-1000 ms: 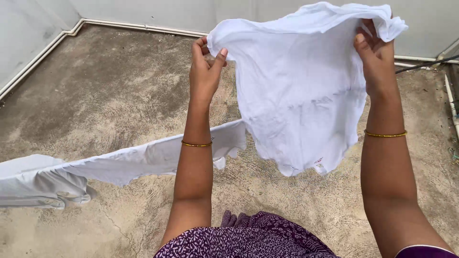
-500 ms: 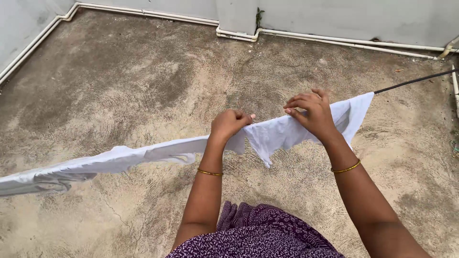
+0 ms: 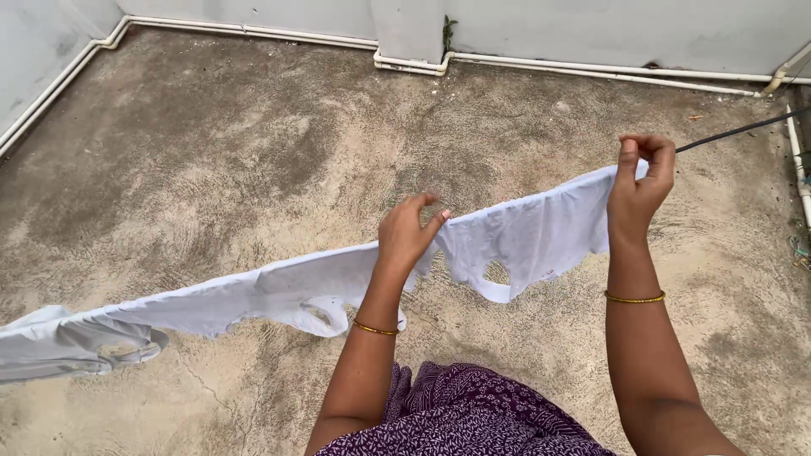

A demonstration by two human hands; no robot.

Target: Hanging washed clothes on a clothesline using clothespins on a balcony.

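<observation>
The right hand [image 3: 639,181] pinches the far top corner of the white shirt [image 3: 541,236] between thumb and bent fingers, right where the black clothesline [image 3: 735,131] comes out from under the cloth. The left hand [image 3: 407,236] has a loose, half-spread grip: thumb and fingers rest over the shirt's near edge on the line, pressing rather than gripping tight.

1 second ago the shirt was held up in the air, open between both hands, above the line. Half a second ago it was already draped over the line with both hands flat on top of it. Now the right hand has slid outward along the line and lifted the corner, so the shirt lies stretched wider, with its armhole and hem hanging below the line. I judge that the hanging itself is done and the hands are only smoothing and spreading the cloth.

On the left-hand side of the shirt, touching or just overlapping it, another white garment [image 3: 253,295] hangs on the same line, and further along a third white piece [image 3: 68,342] droops. Under the line lies the stained concrete floor [image 3: 211,152]; beyond it white pipes [image 3: 549,67] run along the foot of the grey wall [image 3: 608,29]. A gold bangle [image 3: 634,297] sits on each wrist.
</observation>
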